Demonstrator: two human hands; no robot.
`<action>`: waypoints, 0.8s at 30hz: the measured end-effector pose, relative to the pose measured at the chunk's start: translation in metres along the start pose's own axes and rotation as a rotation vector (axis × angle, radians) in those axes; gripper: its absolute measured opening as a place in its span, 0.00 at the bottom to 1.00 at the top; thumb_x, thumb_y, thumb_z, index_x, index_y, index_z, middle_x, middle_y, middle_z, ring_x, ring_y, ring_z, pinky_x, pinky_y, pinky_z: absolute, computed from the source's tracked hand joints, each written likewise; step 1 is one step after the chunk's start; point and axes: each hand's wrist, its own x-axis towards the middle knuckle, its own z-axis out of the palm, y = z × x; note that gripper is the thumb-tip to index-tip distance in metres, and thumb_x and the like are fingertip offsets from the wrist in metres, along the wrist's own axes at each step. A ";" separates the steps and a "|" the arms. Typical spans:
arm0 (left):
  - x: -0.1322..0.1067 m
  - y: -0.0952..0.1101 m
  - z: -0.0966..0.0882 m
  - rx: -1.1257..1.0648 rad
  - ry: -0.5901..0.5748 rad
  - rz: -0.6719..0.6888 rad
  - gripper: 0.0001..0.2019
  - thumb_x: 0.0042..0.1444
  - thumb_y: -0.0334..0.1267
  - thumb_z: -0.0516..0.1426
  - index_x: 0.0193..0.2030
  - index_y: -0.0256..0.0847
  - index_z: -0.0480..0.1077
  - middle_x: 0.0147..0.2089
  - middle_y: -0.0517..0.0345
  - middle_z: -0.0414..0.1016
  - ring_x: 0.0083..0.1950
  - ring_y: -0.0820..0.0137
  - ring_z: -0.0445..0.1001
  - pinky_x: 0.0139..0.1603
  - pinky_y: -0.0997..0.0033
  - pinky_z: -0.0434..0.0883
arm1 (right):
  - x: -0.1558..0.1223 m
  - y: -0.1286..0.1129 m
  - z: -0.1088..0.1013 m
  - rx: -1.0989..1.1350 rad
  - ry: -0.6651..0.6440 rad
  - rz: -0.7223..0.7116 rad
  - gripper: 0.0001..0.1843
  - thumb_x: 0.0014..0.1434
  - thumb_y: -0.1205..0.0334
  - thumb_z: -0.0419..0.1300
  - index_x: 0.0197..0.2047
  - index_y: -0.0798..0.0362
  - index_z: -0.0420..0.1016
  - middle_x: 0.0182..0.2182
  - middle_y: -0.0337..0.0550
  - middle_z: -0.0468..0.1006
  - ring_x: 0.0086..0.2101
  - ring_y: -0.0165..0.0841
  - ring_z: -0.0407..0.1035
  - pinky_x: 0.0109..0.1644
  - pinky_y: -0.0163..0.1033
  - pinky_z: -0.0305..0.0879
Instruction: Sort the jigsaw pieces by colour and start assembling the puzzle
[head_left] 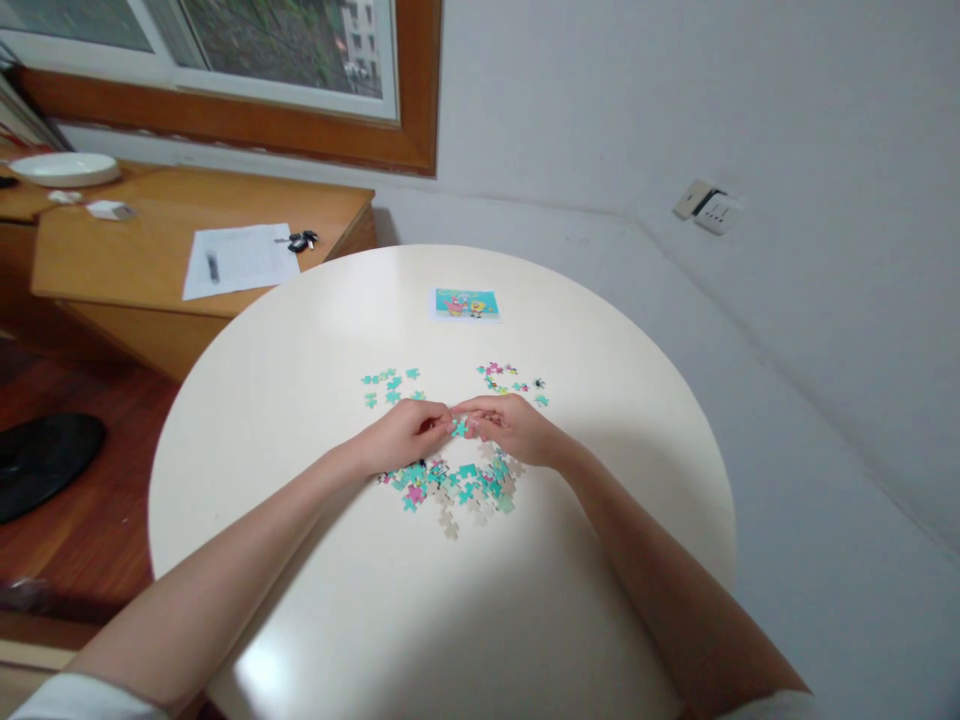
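Note:
My left hand (411, 432) and my right hand (514, 428) meet above the middle of the round table, fingertips close together. Between them is a teal jigsaw puzzle piece (460, 428), pinched by the fingers of both hands. Just below lies a loose pile of jigsaw pieces (469, 490), mostly teal and beige with some pink, partly hidden by my hands. Beyond my left hand is a spread group of teal pieces (394, 383). A smaller group of pink, yellow and teal pieces (493, 383) lies beyond my right hand.
A picture card (466, 305) with cartoon figures lies towards the far side of the white table (315, 550). To the left, a wooden desk (157, 215) holds a paper sheet (244, 262), keys (303, 240) and a white dish (66, 170). A wall (787, 380) stands at the right.

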 end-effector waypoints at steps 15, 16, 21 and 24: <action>0.002 -0.027 -0.049 0.175 0.317 -0.166 0.13 0.54 0.42 0.48 0.23 0.39 0.63 0.19 0.63 0.60 0.23 0.74 0.57 0.27 0.73 0.57 | -0.011 -0.006 -0.026 -0.431 -0.180 0.129 0.07 0.47 0.62 0.66 0.31 0.55 0.76 0.26 0.40 0.75 0.28 0.30 0.68 0.32 0.32 0.59; 0.002 -0.031 -0.051 0.199 0.333 -0.179 0.12 0.54 0.42 0.48 0.23 0.39 0.64 0.20 0.63 0.61 0.24 0.74 0.58 0.28 0.73 0.57 | -0.011 -0.007 -0.025 -0.438 -0.185 0.137 0.08 0.47 0.62 0.67 0.31 0.55 0.76 0.27 0.41 0.75 0.29 0.30 0.68 0.32 0.32 0.59; 0.003 -0.041 -0.056 0.291 0.389 -0.199 0.12 0.53 0.41 0.49 0.22 0.40 0.64 0.21 0.60 0.64 0.26 0.72 0.62 0.30 0.72 0.60 | -0.010 -0.007 -0.023 -0.444 -0.189 0.157 0.07 0.46 0.64 0.67 0.30 0.55 0.75 0.26 0.40 0.75 0.28 0.30 0.68 0.32 0.33 0.59; 0.002 -0.044 -0.060 0.322 0.425 -0.237 0.12 0.53 0.40 0.49 0.22 0.40 0.64 0.23 0.59 0.66 0.27 0.71 0.63 0.31 0.71 0.61 | -0.010 -0.005 -0.023 -0.414 -0.188 0.165 0.06 0.46 0.65 0.66 0.29 0.55 0.74 0.25 0.39 0.74 0.27 0.29 0.67 0.32 0.33 0.59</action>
